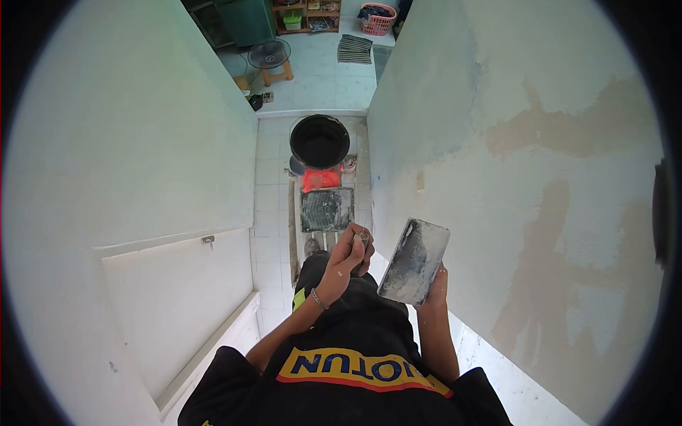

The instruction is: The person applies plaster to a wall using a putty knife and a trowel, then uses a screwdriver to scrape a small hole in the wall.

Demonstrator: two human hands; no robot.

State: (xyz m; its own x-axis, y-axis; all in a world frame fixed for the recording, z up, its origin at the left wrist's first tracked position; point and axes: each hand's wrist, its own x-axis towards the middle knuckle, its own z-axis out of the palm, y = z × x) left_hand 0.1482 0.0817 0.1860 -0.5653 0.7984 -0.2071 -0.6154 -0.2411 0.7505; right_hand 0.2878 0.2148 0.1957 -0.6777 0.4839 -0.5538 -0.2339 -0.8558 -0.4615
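Note:
Held up on the right is a rectangular board [415, 261] with a dark face smeared in grey-white plaster. My right hand [438, 284] grips it from behind along its right edge, so most of the fingers are hidden. My left hand [349, 255] is closed in front of my body, left of the board and apart from it. Something small and greyish shows between its fingers, too little to name. Below and beyond the left hand lies a dark, plaster-streaked flat panel [327, 210] on a low slatted platform.
A black bucket [320, 142] stands ahead, with a red bag or cloth [321, 179] just before it. The right wall [547, 213] has beige patches. A low hatch [185, 298] with a latch is on the left. Beyond are a fan [269, 54] and pink laundry basket [377, 20].

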